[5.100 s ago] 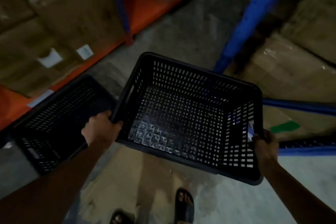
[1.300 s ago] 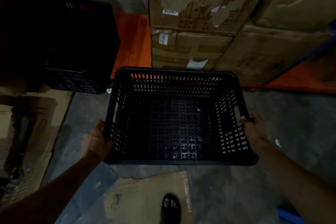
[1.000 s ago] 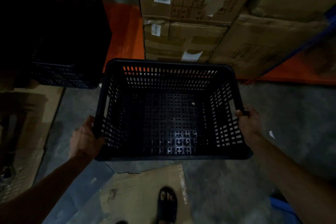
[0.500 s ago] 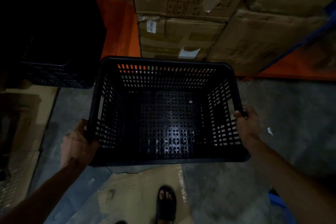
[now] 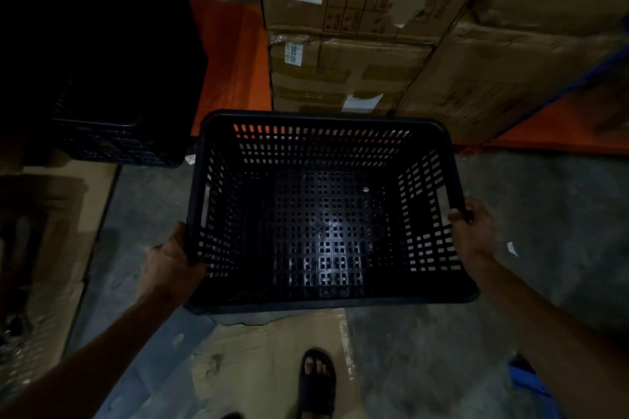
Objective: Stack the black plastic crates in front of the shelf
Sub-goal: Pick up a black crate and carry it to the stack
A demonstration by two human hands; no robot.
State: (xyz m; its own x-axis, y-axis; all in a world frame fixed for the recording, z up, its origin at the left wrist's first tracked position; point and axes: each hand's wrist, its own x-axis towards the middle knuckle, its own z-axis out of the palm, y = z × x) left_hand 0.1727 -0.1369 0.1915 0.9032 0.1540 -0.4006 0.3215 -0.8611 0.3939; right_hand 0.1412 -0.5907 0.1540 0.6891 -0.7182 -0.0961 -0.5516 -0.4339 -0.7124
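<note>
A dim warehouse aisle with a grey concrete floor (image 5: 544,214) runs along an orange shelf beam (image 5: 228,61) at floor level, with stacked cardboard boxes (image 5: 357,44) sitting on the shelf behind it. In the middle of the view a black plastic crate (image 5: 323,214) is held above the floor, its open top facing up and its perforated walls and bottom empty. The left hand (image 5: 170,269) is wrapped around the crate's left rim near the close corner, fingers curled over the edge. The right hand (image 5: 471,231) is closed on the crate's right rim by the handle slot. The far edge of the crate lies just in front of the boxes and the orange beam. To the far left of the held crate, another black crate (image 5: 115,78) stands in deep shadow against the shelf; whether it is a stack cannot be told. Below the held crate, flattened cardboard (image 5: 265,350) lies on the floor, and a foot in a dark sandal (image 5: 316,381) stands on it. More flattened cardboard (image 5: 51,231) lies to the crate's left.
</note>
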